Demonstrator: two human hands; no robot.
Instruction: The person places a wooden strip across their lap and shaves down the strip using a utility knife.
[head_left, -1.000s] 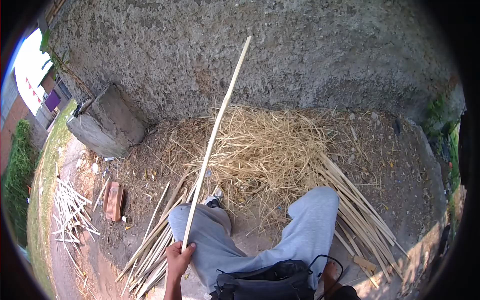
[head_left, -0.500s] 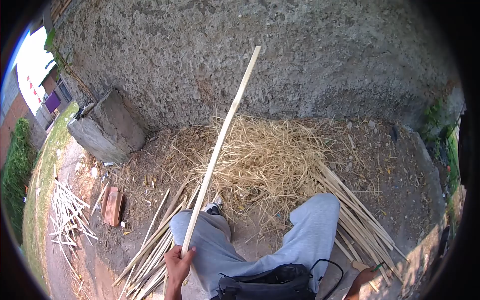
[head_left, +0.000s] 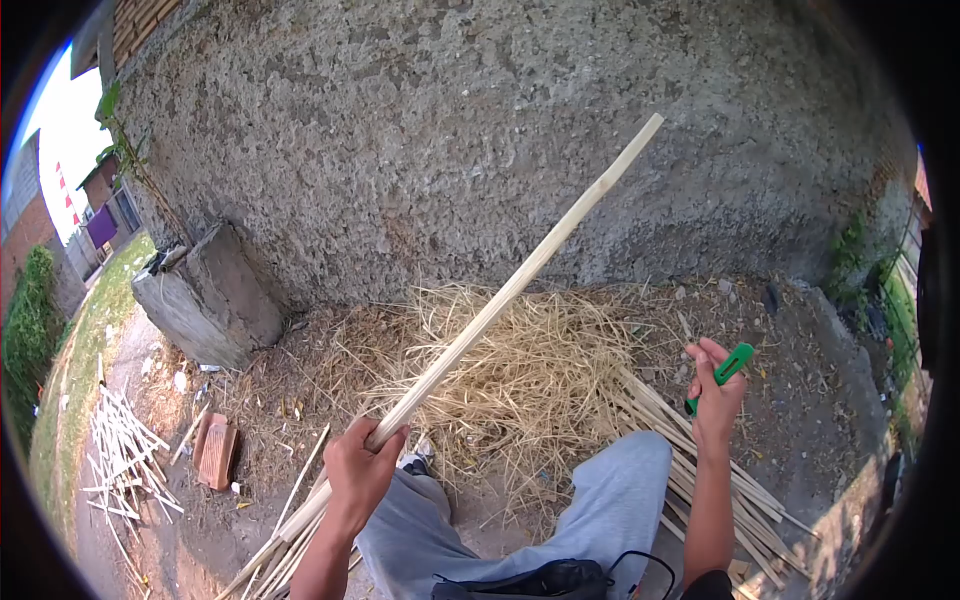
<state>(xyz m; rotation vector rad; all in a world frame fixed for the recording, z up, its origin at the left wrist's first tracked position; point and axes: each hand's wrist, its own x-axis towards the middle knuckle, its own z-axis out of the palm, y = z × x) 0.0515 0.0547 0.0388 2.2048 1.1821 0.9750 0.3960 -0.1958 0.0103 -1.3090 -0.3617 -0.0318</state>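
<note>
My left hand (head_left: 362, 458) is closed around the lower part of a long, pale bamboo strip (head_left: 520, 277). The strip slants up to the right across the view, with a slight bend near its far end. Off to the right, my right hand (head_left: 715, 395) is raised and wrapped around a green cutter knife (head_left: 735, 362). Its slotted handle shows above the fingers; the blade cannot be made out clearly. The hands are well apart, and the knife does not touch the strip.
A heap of straw-like shavings (head_left: 520, 370) lies before my knees, against the rough wall (head_left: 480, 150). Long strips (head_left: 745, 490) lie by my right leg, more by my left. At left are a brick (head_left: 215, 450), a concrete block (head_left: 215, 300) and a pile of short white sticks (head_left: 125, 450).
My right hand has risen from low beside my right leg, bringing the green cutter knife up. My left hand has moved up, and the strip now leans further right.
</note>
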